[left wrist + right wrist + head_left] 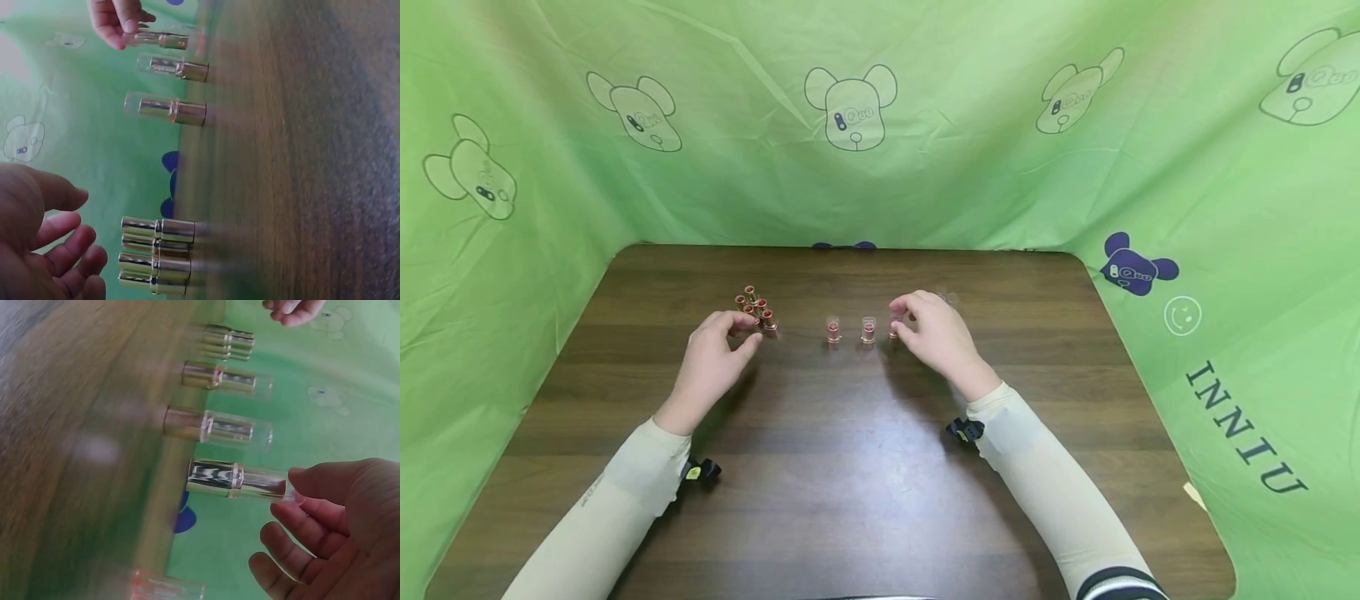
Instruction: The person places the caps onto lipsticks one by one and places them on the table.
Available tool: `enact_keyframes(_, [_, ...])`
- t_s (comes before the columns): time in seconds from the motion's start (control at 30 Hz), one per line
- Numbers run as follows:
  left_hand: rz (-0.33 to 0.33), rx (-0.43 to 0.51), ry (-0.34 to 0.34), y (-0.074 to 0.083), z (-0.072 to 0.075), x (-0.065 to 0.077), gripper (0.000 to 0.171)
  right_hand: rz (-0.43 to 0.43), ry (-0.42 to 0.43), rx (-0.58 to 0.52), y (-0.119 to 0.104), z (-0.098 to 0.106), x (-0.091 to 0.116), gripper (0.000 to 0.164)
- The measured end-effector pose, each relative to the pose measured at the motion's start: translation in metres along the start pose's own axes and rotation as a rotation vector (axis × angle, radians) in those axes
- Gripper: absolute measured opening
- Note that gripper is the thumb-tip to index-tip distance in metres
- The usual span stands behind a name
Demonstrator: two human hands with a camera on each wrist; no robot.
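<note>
Right hand: clear cap of the right-end tube is pinched near its top between thumb and finger, just right of the middle capped tube, used as landmark. Left hand: nothing held, thumb and fingers loosely parted, placed left of the landmark, near the uncapped cluster.

Progress, as judged: capping looks partway. Clear covers are seen on the landmark and on the left-end tube just left of it; on the right-end tube the cap is fitted over, but full seating cannot be told. At least five tubes in the cluster, well left of the landmark, are left bare. Clear pieces, likely loose caps, are seen beyond the right hand, right of and behind the landmark; count unclear.

Materials: tubes are slim, upright cylinders, shiny gold and metal-looking, ringed at mid-height, red seen inside the rims. Caps are thin, see-through, likely plastic. Under the landmark, the table is brown, wood-grained, slightly glossy. Behind it, creased green cloth is hung, printed with bear heads.
</note>
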State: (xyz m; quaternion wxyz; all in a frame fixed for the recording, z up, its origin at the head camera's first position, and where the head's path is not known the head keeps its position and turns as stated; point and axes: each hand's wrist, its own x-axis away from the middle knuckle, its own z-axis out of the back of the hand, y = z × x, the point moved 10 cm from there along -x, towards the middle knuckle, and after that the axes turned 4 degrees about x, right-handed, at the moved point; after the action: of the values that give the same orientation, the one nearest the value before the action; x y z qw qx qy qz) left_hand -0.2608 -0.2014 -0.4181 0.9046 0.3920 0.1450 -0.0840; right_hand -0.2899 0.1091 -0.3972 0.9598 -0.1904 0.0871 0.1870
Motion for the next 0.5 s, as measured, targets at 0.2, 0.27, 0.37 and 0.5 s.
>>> enact_keyframes(0.2, [0.050,-0.004,0.009,-0.007,0.003,-0.001,0.027,-0.020,-0.017,0.040,0.006,-0.004,-0.001,0.025])
enact_keyframes(0.27, [0.065,-0.005,0.004,-0.009,0.002,-0.001,0.027,-0.030,-0.022,0.047,0.008,-0.005,-0.002,0.025])
enact_keyframes(0.37, [0.088,-0.009,-0.001,-0.012,0.001,-0.001,0.027,-0.048,-0.034,0.050,0.013,-0.008,-0.003,0.025])
enact_keyframes(0.5, [0.126,-0.022,-0.009,-0.017,-0.002,-0.002,0.027,-0.071,-0.058,0.047,0.017,-0.014,-0.004,0.027])
